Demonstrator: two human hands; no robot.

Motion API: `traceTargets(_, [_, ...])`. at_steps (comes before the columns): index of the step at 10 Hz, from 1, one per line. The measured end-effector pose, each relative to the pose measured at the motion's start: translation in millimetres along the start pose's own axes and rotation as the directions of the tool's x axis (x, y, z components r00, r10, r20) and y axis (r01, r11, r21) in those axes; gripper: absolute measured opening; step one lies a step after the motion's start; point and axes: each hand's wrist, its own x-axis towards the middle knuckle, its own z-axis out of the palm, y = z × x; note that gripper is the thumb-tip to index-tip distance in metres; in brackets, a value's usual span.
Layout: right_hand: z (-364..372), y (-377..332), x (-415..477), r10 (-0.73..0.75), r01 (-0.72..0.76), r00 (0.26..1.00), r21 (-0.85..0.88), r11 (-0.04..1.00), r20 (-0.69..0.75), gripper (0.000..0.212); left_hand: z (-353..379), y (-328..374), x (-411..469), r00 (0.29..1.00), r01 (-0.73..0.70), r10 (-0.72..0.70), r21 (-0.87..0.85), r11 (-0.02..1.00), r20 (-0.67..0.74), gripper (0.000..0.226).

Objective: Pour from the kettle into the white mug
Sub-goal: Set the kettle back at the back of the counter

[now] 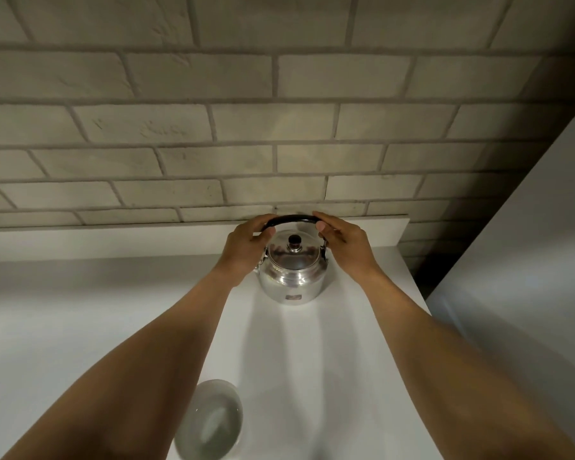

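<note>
The metal kettle (291,277) stands upright on the white table (312,360), close to the raised back ledge (113,240) below the brick wall (213,127). Both hands hold its black handle (291,219): the left hand (246,245) has its grip closed round the left end, the right hand (342,242) pinches the right end, fingers curled over the bar. The white mug (211,423) sits well apart, near the person, just beside the left forearm, mouth up.

The step in hand looks to be the lift. It would go best with the handle raised upright over the lid (294,250) and the kettle kept level while it travels. The spout is hidden behind the left hand, so its heading cannot be told; it needs to face the mug before tilting. Nothing stands between kettle and mug, though the left forearm crowds the mug's side.
</note>
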Motion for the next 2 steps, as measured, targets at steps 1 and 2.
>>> traceTargets(1, [-0.6,-2.3,0.4,0.018,-0.019,1.000,0.017,1.000,0.017,0.033,-2.2,2.5,-1.5,0.999,0.028,-0.027,-0.009,1.000,0.020,0.035])
traceTargets(2, [-3.6,-6.9,-5.8,0.028,-0.028,1.000,-0.045,0.999,0.009,0.046,-5.9,10.5,-3.3,0.998,0.043,-0.043,-0.007,0.999,0.044,0.053])
